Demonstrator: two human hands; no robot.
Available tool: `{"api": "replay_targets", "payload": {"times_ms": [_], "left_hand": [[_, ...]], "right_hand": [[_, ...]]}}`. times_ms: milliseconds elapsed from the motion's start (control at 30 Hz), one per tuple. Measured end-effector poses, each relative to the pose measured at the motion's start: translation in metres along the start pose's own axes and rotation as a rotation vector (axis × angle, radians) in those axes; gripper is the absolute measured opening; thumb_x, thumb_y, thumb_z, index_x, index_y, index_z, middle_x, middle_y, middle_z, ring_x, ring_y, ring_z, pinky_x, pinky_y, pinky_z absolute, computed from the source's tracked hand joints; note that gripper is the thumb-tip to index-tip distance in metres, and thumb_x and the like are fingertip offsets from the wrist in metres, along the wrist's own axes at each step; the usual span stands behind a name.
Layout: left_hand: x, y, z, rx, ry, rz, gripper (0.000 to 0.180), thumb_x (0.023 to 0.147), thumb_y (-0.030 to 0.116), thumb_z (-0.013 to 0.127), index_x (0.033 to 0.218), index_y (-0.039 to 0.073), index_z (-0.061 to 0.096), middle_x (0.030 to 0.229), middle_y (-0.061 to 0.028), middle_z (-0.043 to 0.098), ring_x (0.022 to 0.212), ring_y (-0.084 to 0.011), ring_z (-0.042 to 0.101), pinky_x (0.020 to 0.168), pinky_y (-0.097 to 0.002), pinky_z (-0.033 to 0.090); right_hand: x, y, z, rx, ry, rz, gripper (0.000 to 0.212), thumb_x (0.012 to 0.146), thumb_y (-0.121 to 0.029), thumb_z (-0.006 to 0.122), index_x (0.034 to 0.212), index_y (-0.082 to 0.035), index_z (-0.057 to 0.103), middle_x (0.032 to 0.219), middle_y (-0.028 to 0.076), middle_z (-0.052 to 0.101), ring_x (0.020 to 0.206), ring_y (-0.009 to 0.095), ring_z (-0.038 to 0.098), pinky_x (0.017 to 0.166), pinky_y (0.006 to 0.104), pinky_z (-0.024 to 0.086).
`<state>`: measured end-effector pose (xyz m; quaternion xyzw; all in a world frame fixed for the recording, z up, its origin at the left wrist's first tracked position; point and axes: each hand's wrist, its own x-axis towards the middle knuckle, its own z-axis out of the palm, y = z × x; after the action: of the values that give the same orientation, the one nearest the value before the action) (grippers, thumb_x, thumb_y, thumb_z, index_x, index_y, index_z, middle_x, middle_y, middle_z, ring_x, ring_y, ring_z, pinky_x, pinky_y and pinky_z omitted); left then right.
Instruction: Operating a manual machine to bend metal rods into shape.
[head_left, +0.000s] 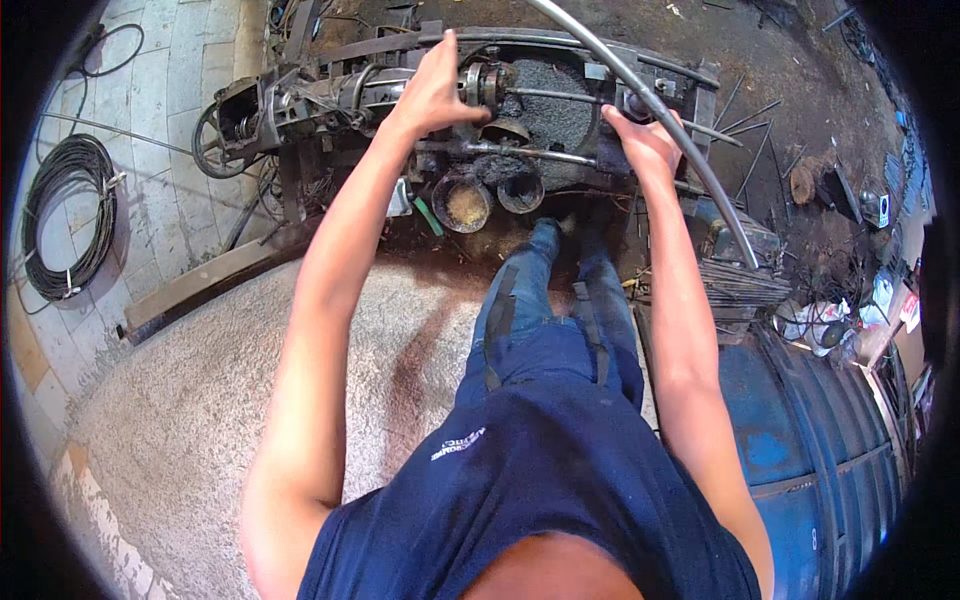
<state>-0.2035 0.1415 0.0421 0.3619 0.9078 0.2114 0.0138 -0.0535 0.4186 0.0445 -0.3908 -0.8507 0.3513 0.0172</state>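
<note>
and there's the lathe-like machine (378,92), stretched across the top of the frame, with both hands right up at it! the left hand (437,92) is spread, thumb well away from the fingers, over the metal chuck (488,84) at upper centre; whether it touches, i can't tell. the right hand (648,145) is at the machine's right end, thumb reaching left, fingers partly hidden behind a curved tube (702,165), so its grip can't be read. it's all grimy dark metal here, round collars and greasy cylinders, with coarse grey shavings (560,122) heaped between the rails. the machine's long axis runs left to right, and a slim straight rod (555,95) points from the chuck towards the right hand, tipping slightly down. the smooth grey tube arcs from top centre down to the right.
</note>
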Motion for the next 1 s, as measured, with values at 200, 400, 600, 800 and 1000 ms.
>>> {"api": "replay_targets", "payload": {"times_ms": [200,400,600,800,1000], "left_hand": [[-0.022,0.033,0.045,-0.296,0.244,-0.680,0.040,0.091,0.030,0.053,0.102,-0.007,0.065,0.091,-0.0283,0.064,0.093,-0.0390,0.062,0.084,-0.0436,0.047],[-0.016,0.050,0.062,-0.319,0.305,-0.955,0.047,0.095,0.033,0.043,0.093,-0.008,0.067,0.102,-0.0321,0.057,0.100,-0.0439,0.054,0.091,-0.0455,0.040],[-0.008,0.071,0.055,-0.294,0.359,-0.948,0.055,0.095,0.037,0.037,0.092,-0.009,0.066,0.099,-0.0315,0.055,0.099,-0.0430,0.052,0.091,-0.0447,0.038],[-0.002,0.088,0.054,-0.310,0.389,-0.873,0.051,0.094,0.032,0.036,0.091,-0.009,0.066,0.100,-0.0329,0.058,0.102,-0.0437,0.050,0.091,-0.0463,0.037],[-0.012,0.076,0.059,-0.331,0.424,-0.865,0.048,0.093,0.031,0.036,0.091,-0.009,0.063,0.100,-0.0312,0.057,0.100,-0.0426,0.051,0.090,-0.0456,0.037]], "right_hand": [[-0.004,0.005,0.011,-0.044,0.085,-0.069,0.059,0.060,-0.048,0.079,0.086,0.002,0.063,0.095,0.021,0.061,0.095,0.039,0.060,0.091,0.0433,0.047],[0.008,0.004,0.004,-0.055,-0.076,-0.065,0.065,0.057,-0.045,0.086,0.089,0.005,0.061,0.104,0.023,0.061,0.103,0.038,0.060,0.090,0.0454,0.049],[0.012,0.004,-0.002,-0.153,-0.058,-0.052,0.065,0.057,-0.050,0.084,0.093,0.001,0.066,0.101,0.021,0.066,0.101,0.036,0.062,0.091,0.0436,0.049],[0.022,0.013,-0.009,-0.087,-0.137,-0.007,0.069,0.056,-0.046,0.085,0.097,0.004,0.060,0.109,0.024,0.060,0.109,0.038,0.056,0.095,0.0441,0.047],[0.017,-0.003,-0.017,-0.100,-0.237,0.045,0.070,0.056,-0.044,0.086,0.099,0.005,0.060,0.111,0.024,0.060,0.109,0.038,0.057,0.095,0.0437,0.047]]}}
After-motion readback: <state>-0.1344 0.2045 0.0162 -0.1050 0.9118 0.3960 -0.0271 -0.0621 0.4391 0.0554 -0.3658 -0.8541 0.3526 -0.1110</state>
